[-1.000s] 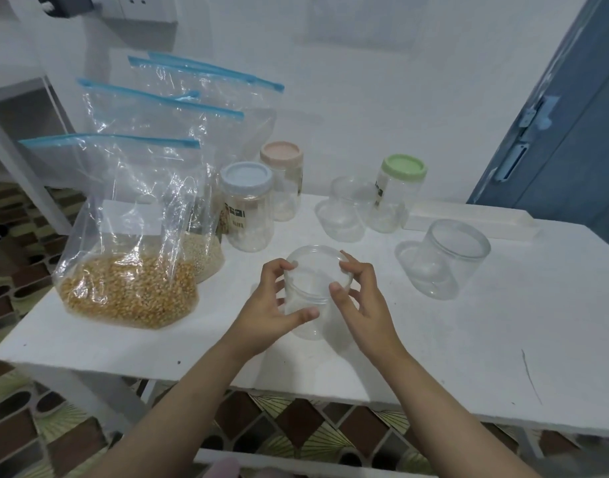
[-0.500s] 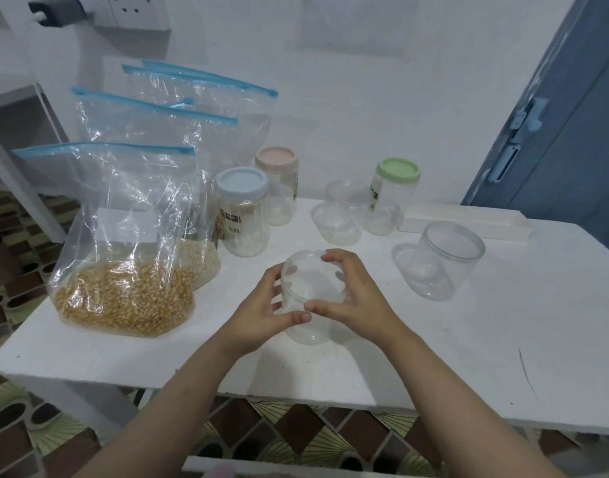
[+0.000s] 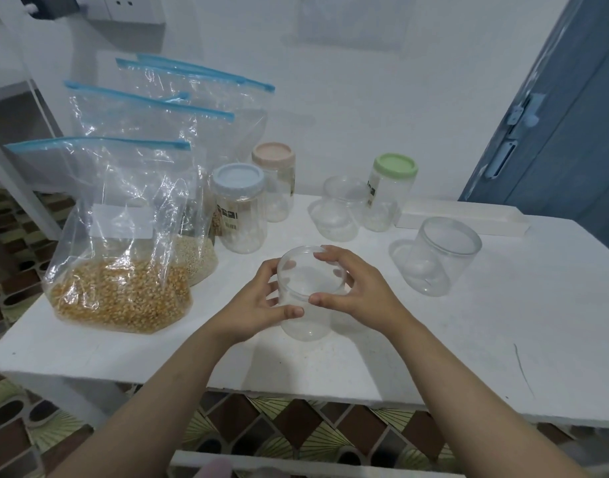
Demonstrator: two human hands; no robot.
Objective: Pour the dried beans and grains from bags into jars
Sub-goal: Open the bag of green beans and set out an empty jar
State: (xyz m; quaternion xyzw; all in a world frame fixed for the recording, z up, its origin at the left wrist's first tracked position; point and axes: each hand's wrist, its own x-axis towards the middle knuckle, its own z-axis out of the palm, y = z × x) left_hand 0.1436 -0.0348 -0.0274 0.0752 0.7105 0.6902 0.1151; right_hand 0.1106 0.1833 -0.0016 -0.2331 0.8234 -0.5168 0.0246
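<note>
Both hands are on a clear jar (image 3: 305, 305) that stands upright on the white bench (image 3: 434, 357), near its front edge and about midway along it. The left hand (image 3: 251, 305) curls round the jar's left side, thumb across the front wall. The right hand (image 3: 361, 288) arches over the top, its fingers (image 3: 325, 253) on the far rim and its thumb on the near rim; whether a clear lid sits under it cannot be told.

On the bench's left end stands a zip bag of corn (image 3: 120, 294), sealed with a blue strip. Just behind it is a bag of pale grain (image 3: 196, 257), with more blue-topped bags (image 3: 192, 94) further back. Right of the bags stand a blue-lidded jar (image 3: 239, 208) and, behind it, a pink-lidded jar (image 3: 275, 181). Further right is a small clear tub (image 3: 336, 215) and a green-lidded jar (image 3: 389, 191). A wide clear jar (image 3: 441, 257) stands well right of the hands, with a white tray (image 3: 461, 219) behind it near the wall. A blue door (image 3: 565, 132) fills the right side.
</note>
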